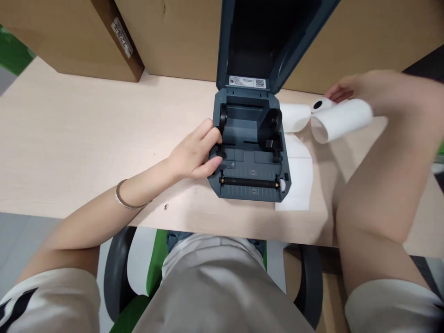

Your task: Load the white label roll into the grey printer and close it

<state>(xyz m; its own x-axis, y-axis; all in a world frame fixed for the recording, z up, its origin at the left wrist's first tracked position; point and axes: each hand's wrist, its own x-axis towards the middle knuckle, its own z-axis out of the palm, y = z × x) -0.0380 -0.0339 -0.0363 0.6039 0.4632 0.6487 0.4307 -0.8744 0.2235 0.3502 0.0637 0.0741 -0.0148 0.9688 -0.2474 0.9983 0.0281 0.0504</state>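
A dark blue-grey label printer [239, 157] sits on the table with its lid [277, 41] raised, so the inside bay and the black roller [249, 182] near its front show. My left hand [196, 150] grips the printer's left edge, the thumb lying over the rim. To the right of the printer, my right hand [360, 90], partly blurred, has its fingers closed on the far side of a white label roll [324, 102] with a black core opening. A curled length of white paper [343, 120] hangs in front of that hand and hides part of the roll.
Another curved piece of white paper [294, 117] and a flat white sheet [298, 178] lie against the printer's right side. Large cardboard boxes [180, 41] line the back of the wooden table [86, 138]. A small dark mark [166, 207] shows near the front edge.
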